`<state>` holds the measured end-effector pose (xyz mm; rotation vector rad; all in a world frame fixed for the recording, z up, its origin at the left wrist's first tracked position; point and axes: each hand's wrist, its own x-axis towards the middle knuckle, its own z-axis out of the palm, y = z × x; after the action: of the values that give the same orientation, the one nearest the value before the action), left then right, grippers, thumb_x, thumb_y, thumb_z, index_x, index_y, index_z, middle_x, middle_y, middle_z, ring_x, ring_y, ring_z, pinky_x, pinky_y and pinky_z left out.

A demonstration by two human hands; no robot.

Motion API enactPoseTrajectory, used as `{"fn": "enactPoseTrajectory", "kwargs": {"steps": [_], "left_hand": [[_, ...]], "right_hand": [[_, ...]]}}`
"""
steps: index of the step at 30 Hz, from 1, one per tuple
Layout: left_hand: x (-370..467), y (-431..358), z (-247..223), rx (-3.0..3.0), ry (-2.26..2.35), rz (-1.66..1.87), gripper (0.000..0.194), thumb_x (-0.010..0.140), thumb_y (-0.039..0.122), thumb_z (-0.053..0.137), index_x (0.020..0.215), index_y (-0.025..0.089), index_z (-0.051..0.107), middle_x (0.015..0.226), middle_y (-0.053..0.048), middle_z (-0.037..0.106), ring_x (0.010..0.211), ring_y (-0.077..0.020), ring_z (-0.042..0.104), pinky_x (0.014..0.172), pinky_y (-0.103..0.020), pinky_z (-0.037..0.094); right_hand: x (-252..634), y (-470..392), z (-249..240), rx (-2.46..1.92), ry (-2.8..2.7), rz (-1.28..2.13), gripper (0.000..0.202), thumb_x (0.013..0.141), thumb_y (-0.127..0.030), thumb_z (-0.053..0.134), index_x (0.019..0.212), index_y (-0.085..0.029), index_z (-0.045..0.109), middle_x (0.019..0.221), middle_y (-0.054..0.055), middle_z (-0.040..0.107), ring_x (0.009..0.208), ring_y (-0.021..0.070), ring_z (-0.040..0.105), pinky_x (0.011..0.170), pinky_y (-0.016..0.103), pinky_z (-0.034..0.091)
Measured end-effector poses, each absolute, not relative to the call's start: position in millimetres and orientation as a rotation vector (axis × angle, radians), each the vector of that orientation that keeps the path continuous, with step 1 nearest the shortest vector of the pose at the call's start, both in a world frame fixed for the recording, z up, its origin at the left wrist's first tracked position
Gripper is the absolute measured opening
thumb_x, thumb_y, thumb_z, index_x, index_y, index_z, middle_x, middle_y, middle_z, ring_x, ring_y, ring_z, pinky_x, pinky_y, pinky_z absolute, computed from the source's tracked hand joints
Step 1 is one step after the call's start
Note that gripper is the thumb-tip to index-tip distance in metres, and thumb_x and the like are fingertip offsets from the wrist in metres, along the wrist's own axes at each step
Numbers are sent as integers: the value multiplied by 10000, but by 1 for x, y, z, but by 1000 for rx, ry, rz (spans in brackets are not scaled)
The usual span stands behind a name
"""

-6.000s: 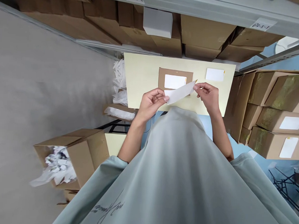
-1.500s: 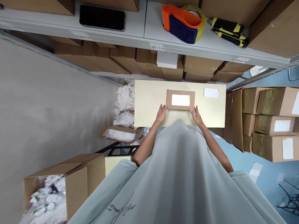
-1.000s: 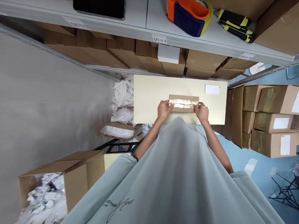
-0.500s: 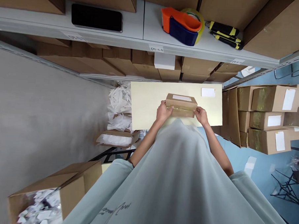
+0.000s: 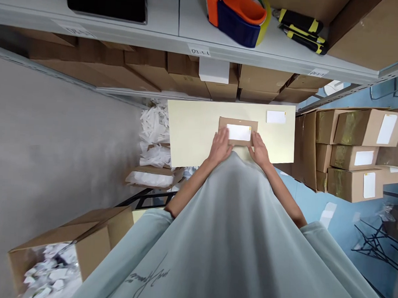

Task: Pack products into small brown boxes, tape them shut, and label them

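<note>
A small cardboard box [image 5: 239, 121] lies on the pale yellow tabletop [image 5: 193, 135], its white label [image 5: 238, 132] facing up. My left hand [image 5: 220, 146] rests flat over the box's near left corner, fingers stretched across the edge of the label. On the other side, my right hand [image 5: 260, 149] lies along the near right corner with its fingers extended, the fingertips by the label's right edge. Both palms are down and neither hand is wrapped round the box. To the right on the tabletop is another white label [image 5: 276, 117].
Above the table, a grey shelf [image 5: 158, 28] holds a phone [image 5: 106, 3], an orange-and-blue tape dispenser [image 5: 237, 19] and black-and-yellow cutters [image 5: 301, 30]. Labelled cartons [image 5: 357, 158] are stacked at right. White paper scraps [image 5: 155, 125] and an open carton [image 5: 92, 254] stand at left.
The box has tipped from showing its taped side to lying with its label up. Both hands have gone from holding its sides to lying flat on its near corners. The view has shifted slightly.
</note>
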<state>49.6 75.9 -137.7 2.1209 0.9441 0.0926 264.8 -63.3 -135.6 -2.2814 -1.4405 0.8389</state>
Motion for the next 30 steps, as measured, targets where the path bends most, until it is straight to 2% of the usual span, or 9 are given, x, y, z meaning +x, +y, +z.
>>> {"fn": "enactPoseTrajectory", "kwargs": {"steps": [2, 6, 10, 14, 18, 23, 30], "left_hand": [[65, 75, -139, 2267, 678, 53, 749, 1122, 406, 395, 1783, 55, 373, 1903, -209, 297, 1827, -338, 128, 1490, -599, 62], [87, 76, -145, 2353, 574, -85, 770, 1113, 375, 386, 1792, 11, 366, 1895, -212, 306, 1819, -340, 168, 1493, -595, 2], [84, 78, -147, 2349, 680, -90, 790, 1139, 446, 390, 1835, 84, 302, 1918, -165, 245, 1825, -349, 136, 1484, -633, -11], [69, 80, -139, 2286, 810, -54, 787, 1116, 433, 483, 1829, 133, 344, 1916, -161, 266, 1827, -380, 72, 1470, -672, -29], [64, 80, -131, 2226, 870, -18, 770, 1093, 399, 536, 1800, 123, 405, 1905, -183, 297, 1825, -398, 71, 1461, -691, -36], [74, 75, -129, 2177, 782, -10, 762, 1086, 397, 550, 1784, 116, 434, 1901, -195, 306, 1825, -384, 97, 1469, -661, -5], [63, 75, -135, 2211, 807, -41, 780, 1075, 343, 523, 1803, 99, 383, 1913, -191, 266, 1825, -384, 106, 1470, -655, -8]], "right_hand": [[262, -47, -133, -2171, -1702, 849, 726, 1153, -358, 400, 1814, -62, 349, 1919, 161, 269, 1819, 295, 201, 1490, 544, 235], [261, -21, -136, -2143, -1914, 872, 707, 1180, -338, 277, 1824, -50, 323, 1925, 147, 253, 1821, 266, 192, 1496, 509, 197], [268, -24, -138, -2180, -1941, 838, 721, 1189, -395, 301, 1833, -70, 309, 1931, 127, 234, 1825, 276, 168, 1499, 522, 158], [273, -43, -136, -2254, -1830, 824, 745, 1182, -436, 373, 1836, -86, 306, 1935, 121, 220, 1827, 312, 155, 1497, 551, 128], [269, -49, -134, -2267, -1725, 815, 741, 1169, -428, 407, 1827, -95, 335, 1931, 133, 226, 1830, 335, 128, 1493, 594, 116], [252, -23, -134, -2107, -1896, 890, 689, 1166, -325, 340, 1814, -94, 369, 1928, 105, 254, 1832, 290, 125, 1503, 559, 103], [244, -11, -134, -2194, -1851, 872, 713, 1182, -371, 331, 1831, -76, 322, 1934, 112, 241, 1835, 317, 97, 1507, 557, 47]]}}
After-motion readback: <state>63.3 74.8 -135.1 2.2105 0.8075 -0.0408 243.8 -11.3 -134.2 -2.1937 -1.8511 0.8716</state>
